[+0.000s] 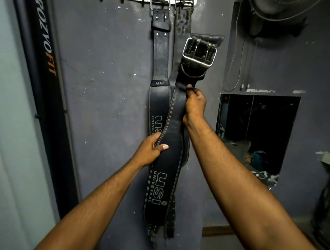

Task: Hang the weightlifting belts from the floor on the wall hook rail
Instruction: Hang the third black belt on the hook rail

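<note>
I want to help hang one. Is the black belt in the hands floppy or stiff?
Probably fairly stiff: the wide black leather belt only bows gently between the left hand and right hand. Likely top-heavy, given its big metal buckle.

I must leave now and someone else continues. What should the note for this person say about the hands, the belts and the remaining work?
Hands: left hand grips the wide part of the held belt; right hand grips it just below its buckle.
Done: left hung belt and right hung belt are on the hook rail.
Left: raise the buckle to the rail and hook it. I cannot see whether more belts lie on the floor.
</note>
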`<action>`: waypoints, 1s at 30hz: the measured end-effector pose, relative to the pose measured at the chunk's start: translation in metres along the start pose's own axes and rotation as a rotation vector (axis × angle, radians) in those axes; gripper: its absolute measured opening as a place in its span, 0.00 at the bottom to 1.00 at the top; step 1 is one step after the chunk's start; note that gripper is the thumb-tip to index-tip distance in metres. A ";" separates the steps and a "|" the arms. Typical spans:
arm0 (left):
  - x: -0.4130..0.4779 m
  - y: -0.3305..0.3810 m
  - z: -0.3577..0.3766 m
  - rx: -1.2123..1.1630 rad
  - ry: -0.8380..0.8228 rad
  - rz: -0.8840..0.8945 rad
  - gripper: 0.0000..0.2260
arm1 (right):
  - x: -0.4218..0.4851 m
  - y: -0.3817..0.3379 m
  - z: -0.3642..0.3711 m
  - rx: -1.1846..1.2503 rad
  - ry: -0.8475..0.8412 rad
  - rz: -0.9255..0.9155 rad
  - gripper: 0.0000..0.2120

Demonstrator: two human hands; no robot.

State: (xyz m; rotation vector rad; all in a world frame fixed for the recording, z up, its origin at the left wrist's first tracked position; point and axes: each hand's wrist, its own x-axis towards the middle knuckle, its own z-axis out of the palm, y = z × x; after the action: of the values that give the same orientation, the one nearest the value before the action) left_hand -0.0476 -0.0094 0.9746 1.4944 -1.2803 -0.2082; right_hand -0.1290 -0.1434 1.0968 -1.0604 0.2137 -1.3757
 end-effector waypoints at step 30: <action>-0.039 -0.041 -0.018 -0.180 -0.144 -0.291 0.11 | 0.016 -0.031 -0.002 -0.003 0.113 -0.091 0.09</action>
State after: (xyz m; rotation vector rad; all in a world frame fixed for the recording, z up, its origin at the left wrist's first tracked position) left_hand -0.0268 0.0236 0.9306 1.5257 -1.1190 -0.6158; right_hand -0.1474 -0.1531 1.1251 -1.0061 0.2533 -1.5194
